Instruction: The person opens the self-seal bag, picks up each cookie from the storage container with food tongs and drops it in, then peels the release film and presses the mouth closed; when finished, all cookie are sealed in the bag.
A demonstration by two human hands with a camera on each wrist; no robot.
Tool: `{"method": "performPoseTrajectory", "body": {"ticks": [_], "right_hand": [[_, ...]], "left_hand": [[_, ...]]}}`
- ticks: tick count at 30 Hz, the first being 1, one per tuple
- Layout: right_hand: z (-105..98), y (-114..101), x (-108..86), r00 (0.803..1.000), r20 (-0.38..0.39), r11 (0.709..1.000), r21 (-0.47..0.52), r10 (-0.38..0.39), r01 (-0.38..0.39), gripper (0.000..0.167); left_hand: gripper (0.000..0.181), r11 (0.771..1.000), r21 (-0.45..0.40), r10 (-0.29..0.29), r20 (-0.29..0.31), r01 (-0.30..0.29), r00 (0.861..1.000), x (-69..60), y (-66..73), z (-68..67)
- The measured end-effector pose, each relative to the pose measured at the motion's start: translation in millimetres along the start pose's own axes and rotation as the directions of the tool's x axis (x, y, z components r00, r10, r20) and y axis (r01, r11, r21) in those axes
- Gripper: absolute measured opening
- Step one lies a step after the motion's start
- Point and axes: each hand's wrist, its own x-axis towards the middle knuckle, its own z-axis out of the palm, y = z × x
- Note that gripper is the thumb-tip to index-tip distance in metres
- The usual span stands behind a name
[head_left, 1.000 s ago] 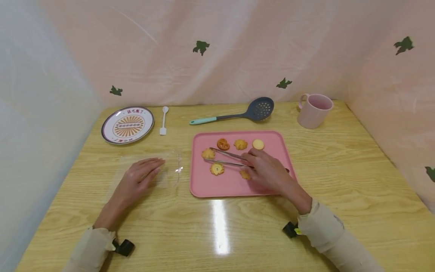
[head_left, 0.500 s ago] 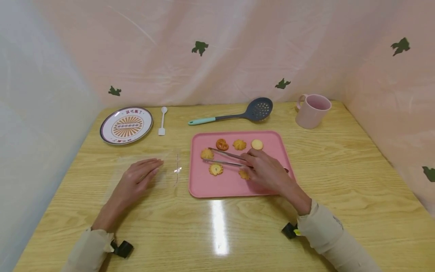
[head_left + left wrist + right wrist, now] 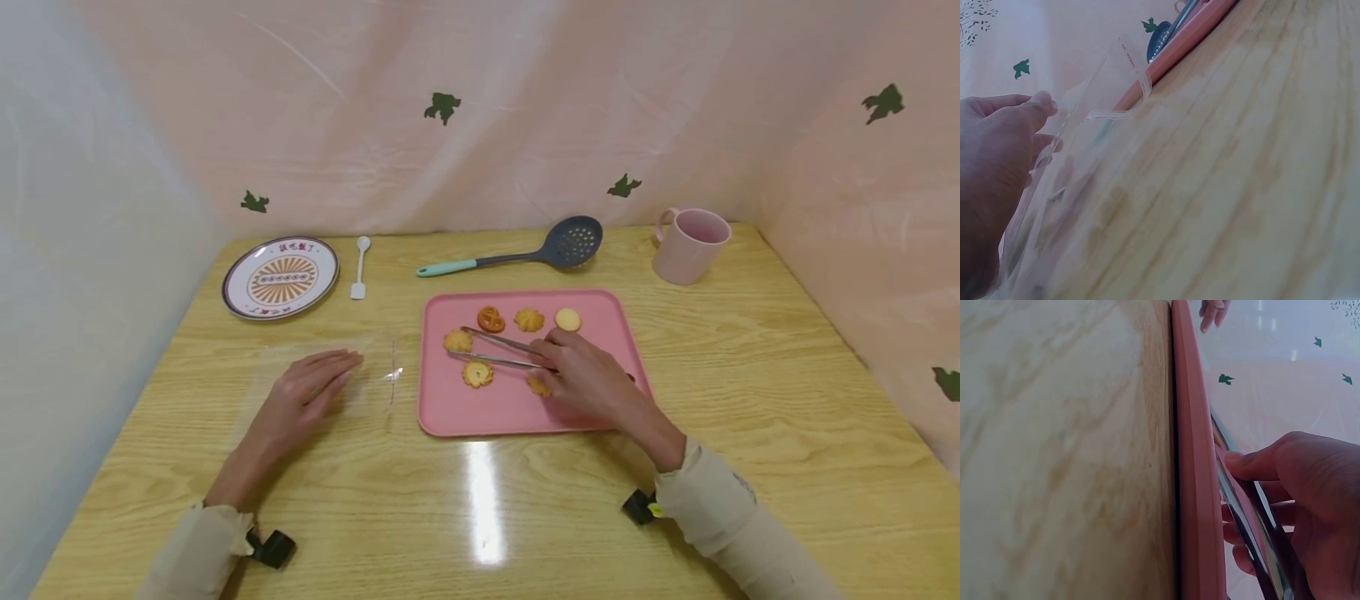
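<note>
My right hand (image 3: 585, 375) holds metal tongs (image 3: 502, 337) over the pink tray (image 3: 480, 417), thumb on one arm and fingers on the other in the right wrist view. The tongs' tips lie apart at either side of a flower-shaped cookie (image 3: 456, 340) at the tray's left; contact cannot be told. Nearby on the tray are a pretzel cookie (image 3: 491, 318), a scalloped cookie (image 3: 477, 374), a swirled cookie (image 3: 529, 319) and a round pale cookie (image 3: 567, 319). Another cookie (image 3: 537, 385) is partly hidden. My left hand (image 3: 311, 396) rests, fingers extended, at a clear plastic bag (image 3: 1094, 112).
Behind the tray lies a slotted skimmer (image 3: 570, 242) with a mint handle. A pink mug (image 3: 690, 246) stands back right. A patterned plate (image 3: 281, 279) and a small white spoon (image 3: 360, 268) lie back left. Cloth walls (image 3: 525, 150) border the table.
The view shifts very slightly. Both hands, the tongs and the cookies stay practically where they were.
</note>
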Motion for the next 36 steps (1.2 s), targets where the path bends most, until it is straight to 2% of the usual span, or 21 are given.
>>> {"method": "performPoseTrajectory", "body": {"ticks": [17, 26, 36], "right_hand": [[-1.5, 0.1, -0.1, 0.996, -0.055, 0.996, -0.051, -0.075, 0.072, 0.023], [-0.5, -5.9, 1.9, 0.997, -0.048, 0.998, -0.038, -0.059, 0.057, 0.027], [2.6, -15.8, 5.2, 0.994, -0.055, 0.995, -0.046, -0.094, 0.092, 0.03]], "left_hand": [[0.036, 1.0, 0.006, 0.006, -0.003, -0.006, 1.0, 0.3, 1.2, 0.1], [0.035, 1.0, 0.002, 0.007, -0.006, -0.007, 1.0, -0.1, 1.1, -0.1], [0.035, 1.0, 0.004, 0.009, -0.01, -0.009, 1.0, -0.1, 0.1, 0.2]]}}
